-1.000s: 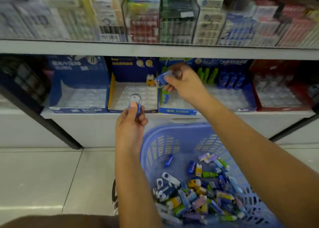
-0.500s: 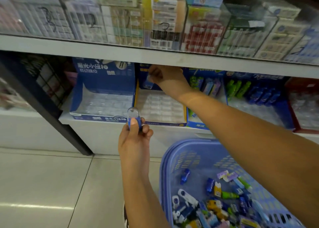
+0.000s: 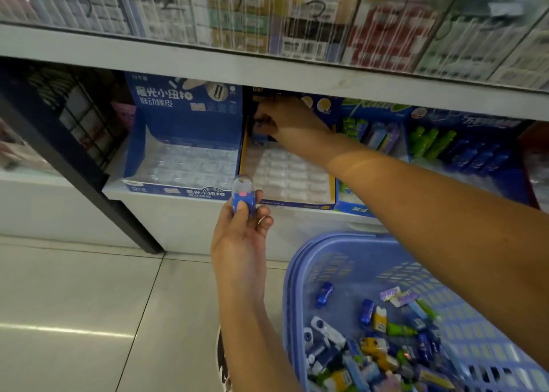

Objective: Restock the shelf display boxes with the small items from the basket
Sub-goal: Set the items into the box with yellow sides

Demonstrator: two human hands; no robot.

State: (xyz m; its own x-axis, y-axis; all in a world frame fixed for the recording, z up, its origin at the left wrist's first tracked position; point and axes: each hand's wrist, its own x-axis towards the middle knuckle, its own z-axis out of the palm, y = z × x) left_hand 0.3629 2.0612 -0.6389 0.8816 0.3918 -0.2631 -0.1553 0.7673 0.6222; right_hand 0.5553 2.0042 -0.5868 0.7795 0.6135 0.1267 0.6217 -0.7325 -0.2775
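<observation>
Fingers (image 3: 262,222) of left hand (image 3: 240,243) around upright blue item (image 3: 243,199)

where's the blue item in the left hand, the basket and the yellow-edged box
blue item (image 3: 243,203), head view, blue body below the clear cap
basket (image 3: 341,238), head view, far rim
yellow-edged box (image 3: 291,175), head view, bare tray inside

Basket (image 3: 300,279): perforated lilac plastic. Display boxes (image 3: 184,106): glossy printed cardboard, clear plastic tray inserts (image 3: 190,163). Floor (image 3: 74,302): shiny tile. Eraser (image 3: 243,192): blue plastic, transparent cap.
</observation>
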